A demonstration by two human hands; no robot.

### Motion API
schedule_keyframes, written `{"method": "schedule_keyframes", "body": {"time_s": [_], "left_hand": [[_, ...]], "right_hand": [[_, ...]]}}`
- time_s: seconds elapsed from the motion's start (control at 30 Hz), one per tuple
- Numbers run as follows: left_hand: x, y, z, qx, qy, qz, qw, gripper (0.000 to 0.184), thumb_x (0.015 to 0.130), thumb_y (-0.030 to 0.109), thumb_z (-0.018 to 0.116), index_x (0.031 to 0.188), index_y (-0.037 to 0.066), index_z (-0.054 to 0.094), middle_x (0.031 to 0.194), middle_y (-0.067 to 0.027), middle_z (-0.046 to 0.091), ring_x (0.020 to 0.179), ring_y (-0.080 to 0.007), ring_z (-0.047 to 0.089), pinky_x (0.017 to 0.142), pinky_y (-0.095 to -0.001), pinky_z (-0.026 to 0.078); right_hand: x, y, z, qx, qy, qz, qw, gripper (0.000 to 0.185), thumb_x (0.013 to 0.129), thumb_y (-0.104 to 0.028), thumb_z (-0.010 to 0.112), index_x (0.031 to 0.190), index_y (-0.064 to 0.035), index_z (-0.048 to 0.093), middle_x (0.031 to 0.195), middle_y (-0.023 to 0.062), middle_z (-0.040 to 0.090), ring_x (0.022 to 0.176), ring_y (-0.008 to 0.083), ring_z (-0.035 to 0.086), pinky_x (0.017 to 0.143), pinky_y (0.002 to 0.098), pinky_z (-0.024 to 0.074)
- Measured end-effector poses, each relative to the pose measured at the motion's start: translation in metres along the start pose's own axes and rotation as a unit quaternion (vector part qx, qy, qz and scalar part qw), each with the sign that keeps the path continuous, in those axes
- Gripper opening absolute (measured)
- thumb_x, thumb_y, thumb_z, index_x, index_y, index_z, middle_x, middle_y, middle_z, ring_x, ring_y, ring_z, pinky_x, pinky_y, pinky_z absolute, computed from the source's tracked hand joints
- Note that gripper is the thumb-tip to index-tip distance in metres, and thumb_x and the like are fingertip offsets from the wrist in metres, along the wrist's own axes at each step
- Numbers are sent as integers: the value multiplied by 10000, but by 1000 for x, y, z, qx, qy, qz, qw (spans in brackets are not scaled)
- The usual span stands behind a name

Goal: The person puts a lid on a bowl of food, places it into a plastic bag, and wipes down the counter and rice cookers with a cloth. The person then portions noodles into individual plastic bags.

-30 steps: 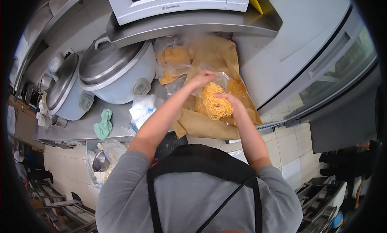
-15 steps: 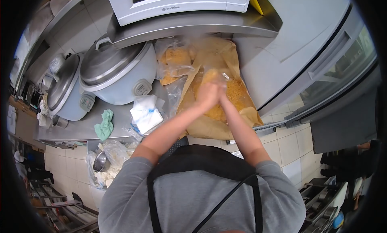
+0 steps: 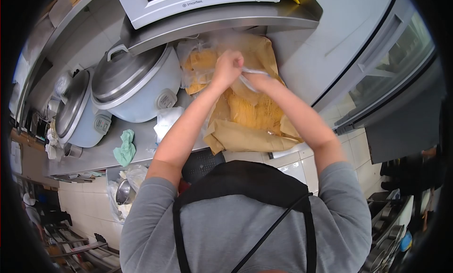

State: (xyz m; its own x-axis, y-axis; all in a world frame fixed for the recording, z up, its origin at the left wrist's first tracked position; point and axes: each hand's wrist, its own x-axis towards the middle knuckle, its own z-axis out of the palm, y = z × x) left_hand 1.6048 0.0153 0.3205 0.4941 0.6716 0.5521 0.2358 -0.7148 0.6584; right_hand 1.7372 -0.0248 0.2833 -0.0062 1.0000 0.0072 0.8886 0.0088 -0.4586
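Note:
A large brown paper bag (image 3: 250,143) lies spread on the steel counter, with yellow-orange shredded food (image 3: 255,115) on it. Above the food, my left hand (image 3: 230,65) is raised with its fingers curled in a fist near a clear plastic bag (image 3: 246,86). My right hand (image 3: 258,82) is lower and to the right, with the plastic wrapped about its fingers, which are partly hidden. A strip of the plastic stretches between the two hands. Left of the paper, close to my left forearm, sits another clear bag (image 3: 200,63) of orange food.
Two large rice cookers (image 3: 137,84) with steel lids stand on the left. A green cloth (image 3: 125,148) and white packets (image 3: 168,122) lie on the counter (image 3: 141,141). A microwave (image 3: 198,6) sits on a shelf overhead. A glass-doored fridge (image 3: 391,70) stands at right.
My hands were together low over the shredded food; now they have risen and moved apart, the left up and left. The clear plastic now stretches between them, and more food is visible.

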Motion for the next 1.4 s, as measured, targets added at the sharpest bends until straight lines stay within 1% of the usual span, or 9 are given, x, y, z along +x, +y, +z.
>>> {"method": "schedule_keyframes", "body": {"time_s": [0.07, 0.23, 0.3, 0.37, 0.5, 0.57, 0.8, 1.07, 1.4], "left_hand": [[-3, 5, -2, 7, -18, 39, 999, 128, 623, -62, 533, 709, 24, 576, 745, -77, 500, 664, -199, 530, 601, -309, 434], [-21, 32, -6, 324, -67, 48, 943, 152, 650, 18, 527, 768, 19, 623, 923, -135, 570, 811, -310, 576, 720, -378, 467], [-21, 18, -1, 327, -101, 5, 940, 179, 650, 42, 540, 802, 25, 632, 977, -163, 563, 817, -310, 581, 725, -379, 472], [-18, 3, 0, 329, -131, -38, 934, 211, 649, 67, 552, 837, 30, 641, 1030, -191, 556, 823, -310, 585, 730, -381, 478], [-22, -11, -12, 161, -109, -52, 980, 320, 645, 122, 608, 952, 30, 626, 848, -198, 604, 651, -257, 611, 647, -350, 479], [-22, -9, -18, 126, -148, -92, 976, 354, 642, 137, 626, 980, 32, 620, 749, -179, 619, 579, -233, 611, 618, -333, 475], [-25, -12, -23, 1, -202, -195, 960, 385, 620, 94, 656, 997, 26, 616, 590, -86, 568, 486, -132, 568, 518, -258, 449], [-25, -6, -24, -91, -150, -202, 964, 296, 613, 125, 674, 873, -11, 640, 625, -132, 604, 477, -157, 577, 516, -274, 463], [-46, -47, 0, 191, -156, -126, 961, 325, 612, 268, 673, 817, 18, 645, 678, -168, 608, 662, -288, 596, 634, -350, 465]], "right_hand": [[-8, -18, -28, -76, -108, -15, 991, 406, 876, -321, 319, 1177, -78, 440, 1167, 138, 497, 1058, 287, 476, 879, 375, 359], [-34, -35, -36, -15, -30, -65, 997, 348, 865, -250, 349, 1119, -56, 488, 1115, 140, 526, 1021, 295, 499, 850, 376, 385], [-35, -39, -37, -51, 28, -126, 990, 311, 852, -213, 378, 1071, -47, 523, 1080, 133, 546, 1007, 294, 508, 819, 377, 409], [-32, -51, -53, -232, -85, -145, 958, 271, 809, -138, 422, 1028, -96, 576, 1083, 128, 533, 930, 276, 536, 732, 362, 440], [-37, -35, -48, -289, -70, -183, 937, 219, 731, -80, 506, 917, -96, 621, 960, 95, 571, 833, 268, 562, 644, 361, 459], [-41, -31, -56, -193, 128, -243, 942, 207, 692, -31, 541, 873, -81, 626, 856, 98, 575, 785, 268, 565, 642, 366, 458], [-32, -33, -54, 47, 150, -136, 978, 155, 745, -145, 533, 866, -71, 596, 886, 110, 550, 830, 291, 545, 705, 372, 438], [-27, -44, -57, 68, 157, -114, 979, 120, 723, -93, 513, 805, -25, 567, 776, 129, 587, 755, 295, 565, 667, 352, 440], [-23, -27, -60, 306, 185, -31, 933, 59, 816, 15, 460, 841, 27, 512, 759, 101, 602, 690, 124, 606, 628, 218, 500]]}}
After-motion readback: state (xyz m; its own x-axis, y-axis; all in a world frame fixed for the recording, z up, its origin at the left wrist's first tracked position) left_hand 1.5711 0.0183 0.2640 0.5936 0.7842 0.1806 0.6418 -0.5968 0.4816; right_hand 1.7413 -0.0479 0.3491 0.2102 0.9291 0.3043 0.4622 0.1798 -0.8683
